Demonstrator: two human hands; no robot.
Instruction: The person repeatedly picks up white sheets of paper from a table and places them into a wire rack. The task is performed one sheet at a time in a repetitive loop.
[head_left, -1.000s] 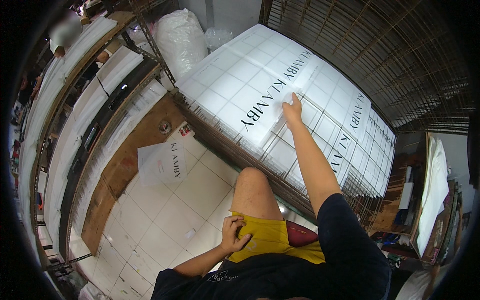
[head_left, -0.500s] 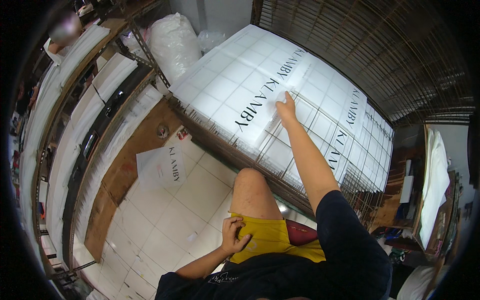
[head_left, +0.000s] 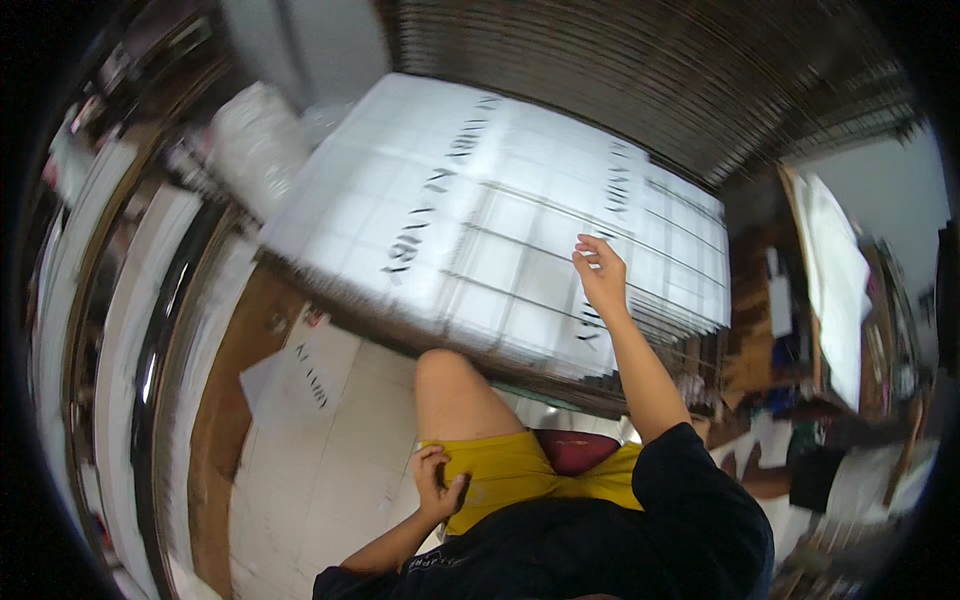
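Above a low stack of wire drying racks [head_left: 505, 292], my right hand [head_left: 603, 275] is raised with its fingers loosely curved and apart, holding nothing visible. White translucent sheets [head_left: 365, 185] printed with black lettering lie across the racks, and the grid lines show between and through them. Close under my right hand is the lettered part of one sheet. My left hand [head_left: 436, 488] rests on the yellow shorts [head_left: 495, 465] at my left thigh, fingers spread and bent, with nothing in it.
Tilted wire racks [head_left: 640, 75] rise behind the stack. A full clear plastic bag [head_left: 258, 140] stands at the far left, beside shelves with long white stacks [head_left: 125, 330]. One lettered sheet [head_left: 300, 385] lies on the tiled floor. A board with white sheets [head_left: 835, 285] stands at right.
My right hand has left the sheet it was touching and moved right and towards me over the racks. My left hand stays on the thigh. The whole view has shifted.
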